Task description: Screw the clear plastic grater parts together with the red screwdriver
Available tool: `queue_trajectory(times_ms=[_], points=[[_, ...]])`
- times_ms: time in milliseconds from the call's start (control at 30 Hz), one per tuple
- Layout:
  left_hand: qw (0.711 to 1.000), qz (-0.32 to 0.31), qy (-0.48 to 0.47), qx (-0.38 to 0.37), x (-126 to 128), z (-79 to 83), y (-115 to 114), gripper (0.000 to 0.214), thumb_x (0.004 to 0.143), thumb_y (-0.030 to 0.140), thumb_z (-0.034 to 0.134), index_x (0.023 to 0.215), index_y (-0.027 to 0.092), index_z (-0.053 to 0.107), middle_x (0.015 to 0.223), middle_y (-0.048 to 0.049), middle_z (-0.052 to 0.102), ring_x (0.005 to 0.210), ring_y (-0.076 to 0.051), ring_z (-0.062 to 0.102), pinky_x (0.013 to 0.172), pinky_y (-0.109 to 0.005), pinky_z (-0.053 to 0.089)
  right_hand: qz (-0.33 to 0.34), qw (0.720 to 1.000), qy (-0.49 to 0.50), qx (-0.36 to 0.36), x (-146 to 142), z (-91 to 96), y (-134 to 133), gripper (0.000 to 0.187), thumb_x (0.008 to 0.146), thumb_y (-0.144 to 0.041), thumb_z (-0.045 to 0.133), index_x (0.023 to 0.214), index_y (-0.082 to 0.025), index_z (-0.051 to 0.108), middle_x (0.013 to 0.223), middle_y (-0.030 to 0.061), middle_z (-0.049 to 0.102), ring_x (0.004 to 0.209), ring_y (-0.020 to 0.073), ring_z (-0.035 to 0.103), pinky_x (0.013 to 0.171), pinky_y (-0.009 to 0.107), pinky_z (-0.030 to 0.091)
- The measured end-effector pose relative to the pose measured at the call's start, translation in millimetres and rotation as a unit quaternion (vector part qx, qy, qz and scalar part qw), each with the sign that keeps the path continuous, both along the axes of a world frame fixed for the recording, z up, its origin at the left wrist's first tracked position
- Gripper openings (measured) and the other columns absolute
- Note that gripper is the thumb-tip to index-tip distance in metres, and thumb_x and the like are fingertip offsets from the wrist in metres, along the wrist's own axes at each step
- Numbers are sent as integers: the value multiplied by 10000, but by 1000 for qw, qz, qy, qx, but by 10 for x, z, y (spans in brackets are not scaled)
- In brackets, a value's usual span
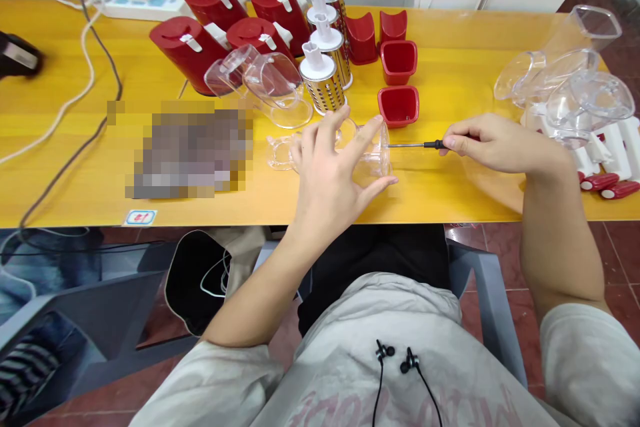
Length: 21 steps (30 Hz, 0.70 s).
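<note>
A seated person works at a yellow table (70, 167), the left hand (333, 177) spread over a clear plastic housing (376, 159) that lies on its side near the table's front edge, fingers and thumb curled around its round rim in a firm grasp. The right hand (495, 143) pinches the black handle of a slim screwdriver (415, 145) between fingertips and thumb. The tool is held level, its metal shaft pointing left and its tip reaching the housing's open mouth.

Just behind the housing stands a red square cup (399, 105), with a second red cup (399, 60) and two curved red pieces (376, 32) farther back. To their left sit four steel drum cutters (324, 80) with white caps, two more clear housings (260, 80) and four red bodies (190, 47) lying in a cluster. At the right end of the table are piled clear plastic parts (575, 80) and white pieces with red knobs (611, 181). A white power strip (135, 3) and trailing cables (95, 33) occupy the far left corner — a pixelated patch (193, 150) covers part of the tabletop. Black earphones (395, 353) hang on the person's shirt.
</note>
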<state>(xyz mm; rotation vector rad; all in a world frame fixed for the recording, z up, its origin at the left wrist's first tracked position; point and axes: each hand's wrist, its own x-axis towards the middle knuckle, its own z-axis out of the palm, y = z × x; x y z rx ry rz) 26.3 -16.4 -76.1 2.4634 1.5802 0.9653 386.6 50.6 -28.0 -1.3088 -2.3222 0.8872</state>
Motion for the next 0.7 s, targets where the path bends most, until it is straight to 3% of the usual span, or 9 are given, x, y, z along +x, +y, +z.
queue_trajectory(times_ms=[100, 233, 500, 700], points=[[1000, 3, -1, 0, -2, 9, -12, 938, 1054, 867, 954, 1872, 506, 667, 1970, -149, 560, 1679, -528, 570, 1446, -763, 408, -20, 998, 26, 58, -40, -44, -73, 179, 1019, -513, 923, 978, -339, 916, 927, 25, 874, 829, 301, 718, 868, 487, 557], [1000, 3, -9, -8, -3, 12, -14, 922, 1067, 867, 936, 1874, 511, 664, 1973, -134, 551, 1706, -532, 550, 1460, -767, 394, -53, 993, 59, 88, -79, -160, -184, 214, 919, -517, 1001, 1015, -348, 909, 1065, 57, 925, 929, 349, 772, 974, 550, 620], [1000, 7, 1, -29, 16, 51, -19, 957, 1061, 837, 957, 1893, 485, 639, 1992, -155, 522, 1761, -559, 521, 1475, -785, 376, -180, 966, 171, 72, -124, -316, -447, 183, 1037, -488, 942, 1127, -332, 917, 1156, 66, 937, 1063, 340, 849, 1023, 551, 703], [1000, -1, -7, -26, -11, 19, 7, 970, 1047, 839, 968, 1889, 487, 641, 1967, -167, 551, 1759, -571, 516, 1481, -809, 362, -218, 930, 293, 49, -176, -317, -418, 491, 838, -549, 1128, 1175, -337, 841, 1181, 58, 874, 1156, 336, 856, 1065, 523, 754]])
